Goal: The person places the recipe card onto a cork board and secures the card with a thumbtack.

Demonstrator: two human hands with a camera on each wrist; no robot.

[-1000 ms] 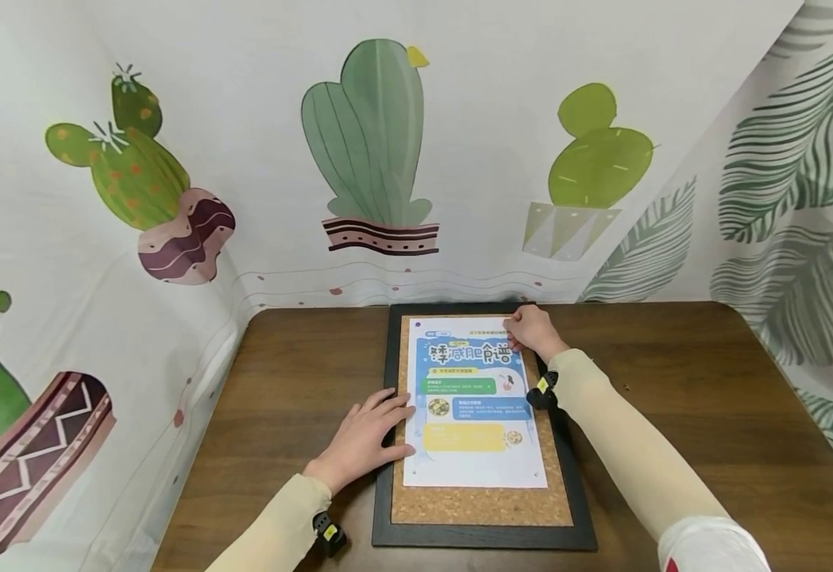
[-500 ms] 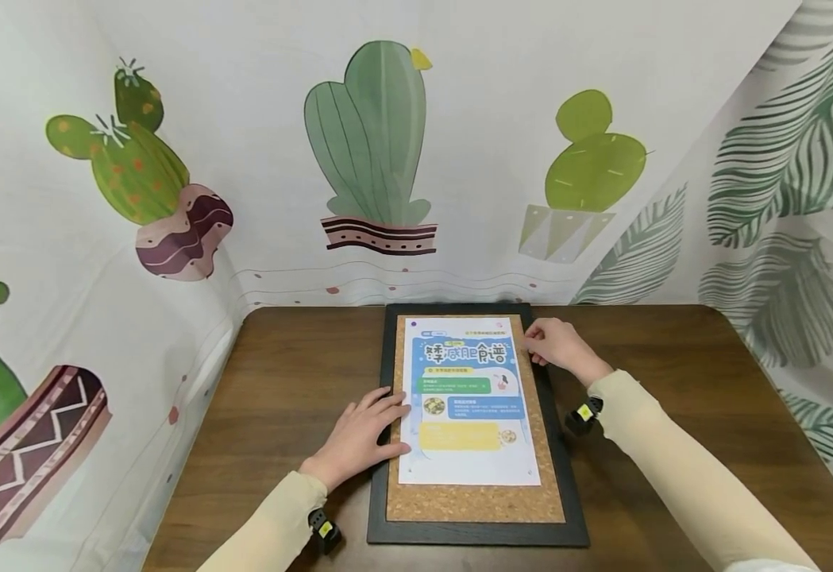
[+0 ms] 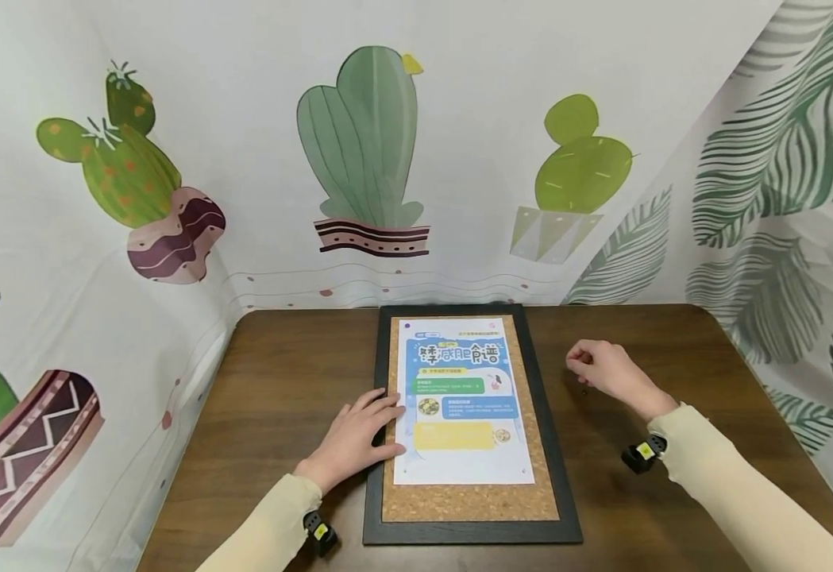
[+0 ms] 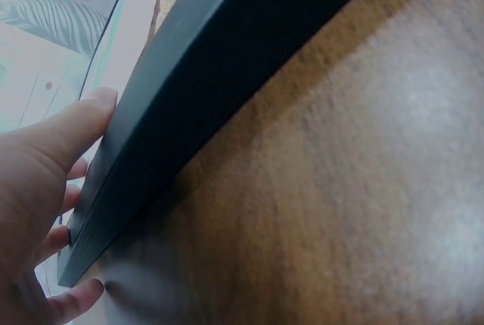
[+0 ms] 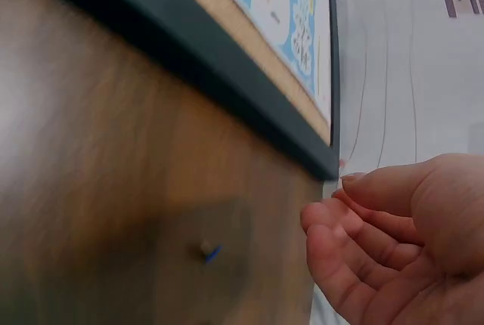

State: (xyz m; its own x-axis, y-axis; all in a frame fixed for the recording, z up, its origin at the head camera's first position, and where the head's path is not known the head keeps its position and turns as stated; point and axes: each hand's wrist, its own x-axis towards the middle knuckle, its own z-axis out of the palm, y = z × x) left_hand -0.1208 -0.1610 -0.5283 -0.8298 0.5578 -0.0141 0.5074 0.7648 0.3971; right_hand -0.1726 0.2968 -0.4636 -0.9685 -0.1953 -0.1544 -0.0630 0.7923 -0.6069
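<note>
A framed cork board (image 3: 469, 508) lies on the table with a printed poster (image 3: 462, 469) on it. A purple pin (image 3: 407, 326) marks the poster's top left corner and a pink pin (image 3: 491, 326) its top right. My left hand (image 3: 352, 438) rests across the board's left frame, fingers spread and fairly straight, fingertips at the paper's edge. My right hand (image 3: 612, 369) hovers over the table to the right of the board, fingers loosely curled with nothing visible between them. Below it lies a small brass-coloured tack with a blue part (image 5: 209, 251).
The brown wooden table (image 3: 295, 357) extends on both sides of the board. Behind it hangs a white cloth (image 3: 473, 159) printed with cacti and leaves, close to the board's far edge.
My right hand has left the poster's top right corner, where a pink pin now shows, and moved right over the table. My left hand has stayed on the frame.
</note>
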